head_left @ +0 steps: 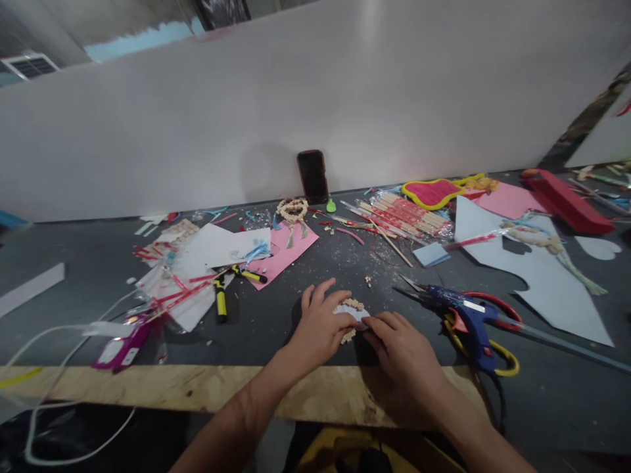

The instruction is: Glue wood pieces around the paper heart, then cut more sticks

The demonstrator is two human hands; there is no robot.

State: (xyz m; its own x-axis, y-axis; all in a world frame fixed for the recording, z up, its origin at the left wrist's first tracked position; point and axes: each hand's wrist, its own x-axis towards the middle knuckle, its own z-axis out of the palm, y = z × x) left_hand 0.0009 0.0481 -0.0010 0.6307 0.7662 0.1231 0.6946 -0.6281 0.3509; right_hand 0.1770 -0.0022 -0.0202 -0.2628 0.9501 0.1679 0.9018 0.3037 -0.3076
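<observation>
My left hand (319, 323) rests on the tabletop, its thumb and fingers closed on a small white paper piece (355, 311). From the other side, my right hand (405, 345) pinches the same piece at its right edge. Small beige beads (351, 303) border the paper along its top, and more show below it; how they are joined is hidden by my fingers. Just beyond my hands lie a few loose beige bits (367, 281). To the right of my right hand, a blue glue gun (470, 323) lies over scissors (510, 361) with red and yellow handles.
A phone (312, 176) leans on the white partition (315, 92). Wrapped chopstick-like sticks (409, 213), cut white paper (537, 276) and a red box (566, 200) lie at the right. Leftward are yellow-black pliers (221, 302), pink paper (290, 253) and a purple device (123, 345) with white cables.
</observation>
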